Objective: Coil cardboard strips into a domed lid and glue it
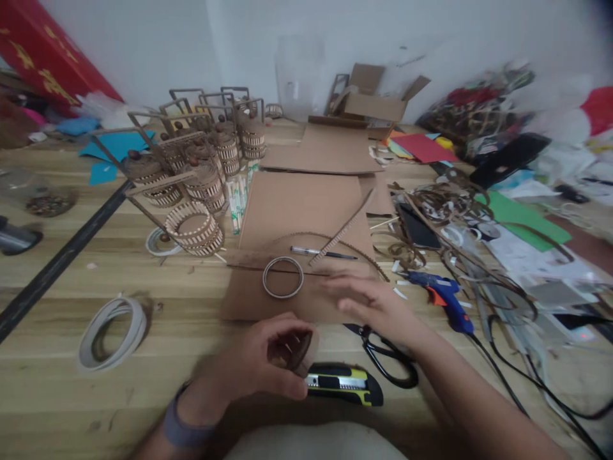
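Observation:
My left hand (261, 354) is closed around a small brown curved piece (297, 350), like a coiled strip; the fingers hide part of it. Fingers apart and slightly blurred, my right hand (371, 306) holds nothing over the near edge of the cardboard (301, 204). A thin round hoop (282, 295) lies on the cardboard between the hands. Beyond it are a pen (323, 253) and a ridged brown strip (342, 229). Black-handled scissors (390, 361) lie under my right wrist, and a yellow-black utility knife (345, 383) is beside my left fingertips.
Several small woven baskets (196, 227) with tall handles stand at the left. A roll of pale strip (112, 332) lies nearer. On the right are a blue glue gun (443, 297) with its cord, tangled brown strips (445, 198) and a green sheet (522, 220). An opened box (376, 105) stands behind.

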The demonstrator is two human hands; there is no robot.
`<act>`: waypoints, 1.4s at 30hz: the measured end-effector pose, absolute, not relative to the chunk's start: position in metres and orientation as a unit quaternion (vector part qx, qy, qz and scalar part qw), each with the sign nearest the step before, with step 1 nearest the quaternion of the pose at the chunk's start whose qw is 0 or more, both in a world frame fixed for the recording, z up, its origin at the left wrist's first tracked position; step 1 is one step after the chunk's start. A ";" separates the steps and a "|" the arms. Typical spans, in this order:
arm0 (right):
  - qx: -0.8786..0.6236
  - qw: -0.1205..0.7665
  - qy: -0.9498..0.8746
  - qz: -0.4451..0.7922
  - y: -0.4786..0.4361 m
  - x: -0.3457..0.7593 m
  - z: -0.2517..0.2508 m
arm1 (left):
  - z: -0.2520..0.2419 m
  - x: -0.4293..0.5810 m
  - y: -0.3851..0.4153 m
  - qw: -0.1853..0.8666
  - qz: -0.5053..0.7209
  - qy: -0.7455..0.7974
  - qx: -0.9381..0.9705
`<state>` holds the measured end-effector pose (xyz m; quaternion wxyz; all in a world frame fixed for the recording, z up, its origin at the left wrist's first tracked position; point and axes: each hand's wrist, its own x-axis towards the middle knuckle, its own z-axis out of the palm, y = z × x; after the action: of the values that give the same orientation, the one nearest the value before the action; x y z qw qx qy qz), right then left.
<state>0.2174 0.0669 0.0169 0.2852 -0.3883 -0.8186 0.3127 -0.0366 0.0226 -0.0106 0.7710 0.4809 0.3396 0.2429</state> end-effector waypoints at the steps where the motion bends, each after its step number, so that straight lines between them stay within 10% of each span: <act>1: -0.408 0.269 -0.832 0.262 0.077 0.223 0.014 | -0.011 -0.036 0.023 0.782 0.241 0.333 0.468; 14: -0.408 0.109 -0.906 0.005 0.152 0.217 -0.008 | -0.011 -0.032 0.021 0.839 0.277 0.298 0.361; 22: -0.408 0.204 -0.885 -0.089 0.119 0.233 0.044 | -0.011 -0.030 0.016 0.819 0.341 0.344 0.309; 42: -0.358 0.194 -0.909 0.090 0.045 0.180 0.052 | -0.010 -0.028 0.017 0.756 0.383 0.354 0.396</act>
<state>0.1804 0.0455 0.0518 0.1944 -0.3579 -0.9088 0.0902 -0.0275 0.0175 -0.0102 0.7555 0.3965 0.3538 0.3831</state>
